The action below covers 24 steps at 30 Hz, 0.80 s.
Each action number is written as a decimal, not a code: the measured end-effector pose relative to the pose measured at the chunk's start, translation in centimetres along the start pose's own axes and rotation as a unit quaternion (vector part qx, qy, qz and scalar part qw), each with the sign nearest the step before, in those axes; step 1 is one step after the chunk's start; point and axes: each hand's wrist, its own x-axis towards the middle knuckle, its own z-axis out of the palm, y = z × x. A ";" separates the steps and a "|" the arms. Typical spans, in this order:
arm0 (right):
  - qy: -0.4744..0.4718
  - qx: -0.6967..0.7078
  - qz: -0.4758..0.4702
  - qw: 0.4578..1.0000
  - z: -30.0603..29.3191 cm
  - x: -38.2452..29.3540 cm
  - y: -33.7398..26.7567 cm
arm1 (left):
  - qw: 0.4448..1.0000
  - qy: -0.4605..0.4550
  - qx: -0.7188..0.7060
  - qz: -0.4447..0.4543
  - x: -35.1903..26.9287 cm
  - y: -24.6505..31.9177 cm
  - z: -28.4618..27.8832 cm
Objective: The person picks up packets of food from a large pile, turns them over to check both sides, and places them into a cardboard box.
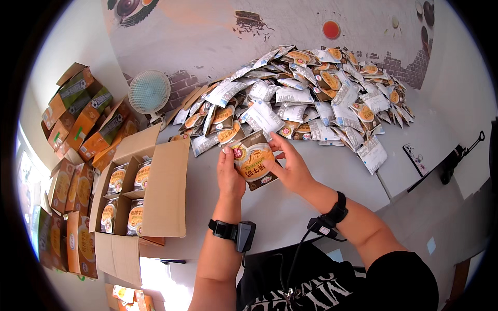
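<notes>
Both my hands hold one brown printed food packet [255, 159] above the grey table [218, 217]. My left hand [230, 173] grips its left edge, thumb on the front. On its right side is my right hand [290, 163], with the thumb across the front and the fingers behind the upper right edge. Just beyond lies a large heap of similar packets [295, 93], some showing white backs, others brown fronts. To the left stands an open cardboard box [165, 190] with dividers, and brown packets stand in its compartments.
A small fan [149, 92] stands behind the box, near the wall. Orange printed cartons [83, 116] are stacked at the far left, with more cartons [79, 245] below them. A phone [415, 159] lies near the table's right edge. Black cables [297, 252] hang from my wrist devices.
</notes>
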 end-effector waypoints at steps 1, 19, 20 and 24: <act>0.000 0.091 0.048 0.995 -0.3 0.5 0.4 | 1.000 -0.012 0.006 0.008 -0.1 0.0 0.0; 0.104 0.477 0.294 0.822 -3.2 -8.7 -5.8 | 0.966 -0.146 -0.002 -0.211 -1.5 -0.6 0.6; 0.109 0.516 0.305 0.793 -3.2 -8.8 -5.8 | 0.965 -0.142 -0.020 -0.220 -1.4 -0.7 0.6; 0.096 0.469 0.306 0.823 -3.0 -7.5 -4.2 | 0.971 -0.117 -0.029 -0.209 -1.2 -0.6 0.6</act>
